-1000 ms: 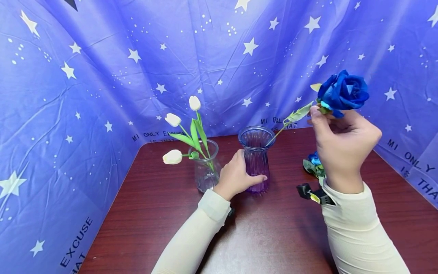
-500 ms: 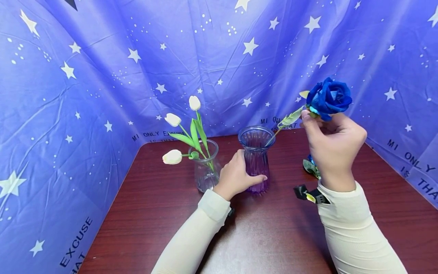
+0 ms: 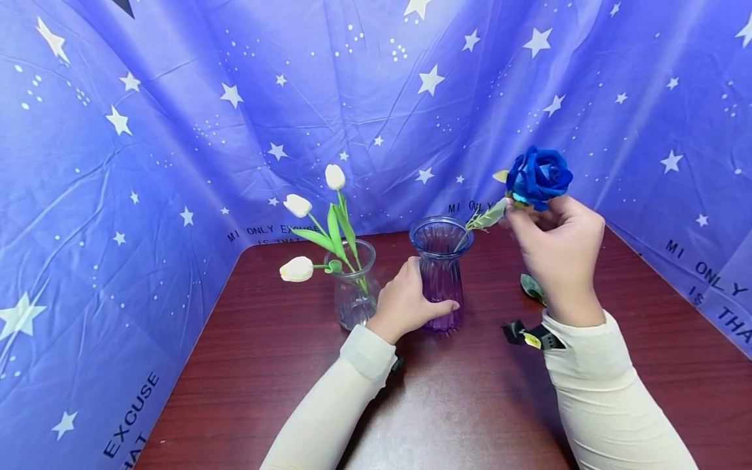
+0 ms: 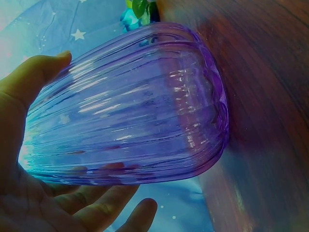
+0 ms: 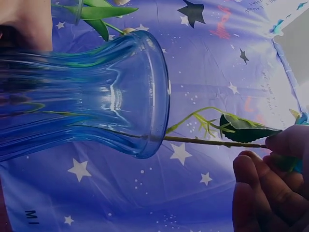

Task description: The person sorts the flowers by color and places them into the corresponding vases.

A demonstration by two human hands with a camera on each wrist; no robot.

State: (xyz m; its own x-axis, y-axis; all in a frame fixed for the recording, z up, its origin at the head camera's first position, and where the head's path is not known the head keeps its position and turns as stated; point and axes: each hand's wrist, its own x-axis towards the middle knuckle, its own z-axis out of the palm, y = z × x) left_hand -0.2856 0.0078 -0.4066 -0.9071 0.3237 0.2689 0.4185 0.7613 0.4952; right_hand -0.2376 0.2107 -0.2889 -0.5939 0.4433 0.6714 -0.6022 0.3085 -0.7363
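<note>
A ribbed glass vase [image 3: 442, 281], blue at the rim and purple toward its base, stands upright on the table. My left hand [image 3: 405, 297] grips its side, thumb across the front; the left wrist view shows the thumb and fingers around the ribbed wall [image 4: 125, 106]. Pinched under its bloom by my right hand [image 3: 558, 251] is a blue rose [image 3: 539, 177], tilted toward the vase. In the right wrist view its stem [image 5: 212, 141] runs over the rim and down inside the glass, with a green leaf [image 5: 246, 129] outside near my fingertips.
Left of the vase stands a clear glass vase [image 3: 346, 303] with white tulips [image 3: 296, 269] leaning out of it. Green leaves [image 3: 531, 287] of another flower lie on the table behind my right wrist. A star-patterned cloth [image 3: 376, 98] hangs around the table [image 3: 247, 365].
My right hand has moved left and slightly down with the blue rose, bringing its bloom nearer the vase and its stem further in. The left hand and the vase have stayed put.
</note>
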